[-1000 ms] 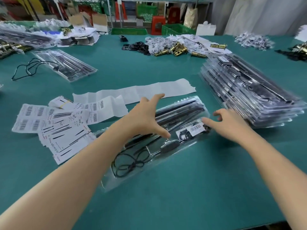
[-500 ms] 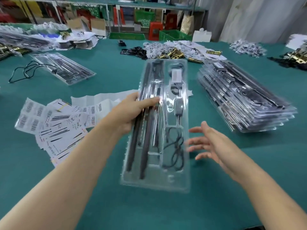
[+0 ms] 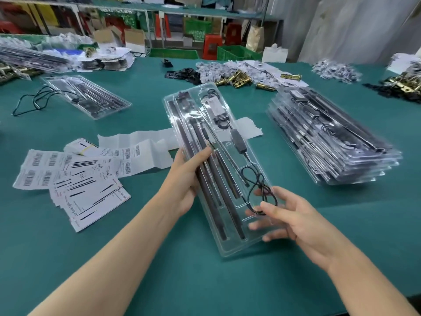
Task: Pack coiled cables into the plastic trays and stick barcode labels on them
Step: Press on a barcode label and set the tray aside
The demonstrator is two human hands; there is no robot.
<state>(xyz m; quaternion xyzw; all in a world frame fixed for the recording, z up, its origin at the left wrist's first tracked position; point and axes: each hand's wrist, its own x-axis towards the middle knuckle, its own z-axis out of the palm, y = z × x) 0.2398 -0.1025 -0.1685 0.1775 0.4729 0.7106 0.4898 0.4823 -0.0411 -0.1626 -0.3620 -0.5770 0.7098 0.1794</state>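
Plastic tray (image 3: 235,247) held above worktop (image 3: 205,281), tilted. Left hand (image 3: 186,179) grips its long edge mid-length; right hand (image 3: 293,220) pinches near end beside coiled cable (image 3: 257,190). Judged light, flexible, slippery (thin blister); support both ends.

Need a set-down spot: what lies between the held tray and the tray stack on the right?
Head view: bare green table between the held tray and the tray stack, except a white paper strip whose torn end pokes in.
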